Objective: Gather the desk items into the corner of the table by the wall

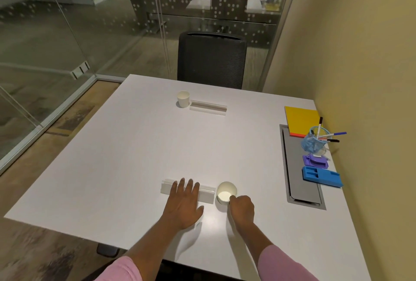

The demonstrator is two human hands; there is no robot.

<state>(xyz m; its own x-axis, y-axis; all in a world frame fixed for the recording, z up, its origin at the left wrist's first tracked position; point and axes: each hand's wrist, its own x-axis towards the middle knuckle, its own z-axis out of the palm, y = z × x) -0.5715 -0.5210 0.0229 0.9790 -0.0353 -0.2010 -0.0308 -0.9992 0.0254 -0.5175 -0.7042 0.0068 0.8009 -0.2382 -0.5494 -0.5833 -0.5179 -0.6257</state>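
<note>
Right hand pinching the near cup's rim, left hand flat on the clear holder.

The near paper cup (226, 193) stands upright just ahead of the right hand (242, 209), whose fingers (233, 199) are curled together and pinched on its near rim. Just left of the cup, the clear holder (186, 190) lies under the left hand (183, 205), fingers (181, 187) spread and laid flat across it. Well beyond both hands stand a second paper cup (183, 98) and another clear holder (208, 107). Far to the right of the fingers, by the wall (360, 55), sit the yellow notebook (301, 121), pen cup (314, 140), purple item (315, 161) and blue tray (322, 176) on the white table (135, 157).
</note>
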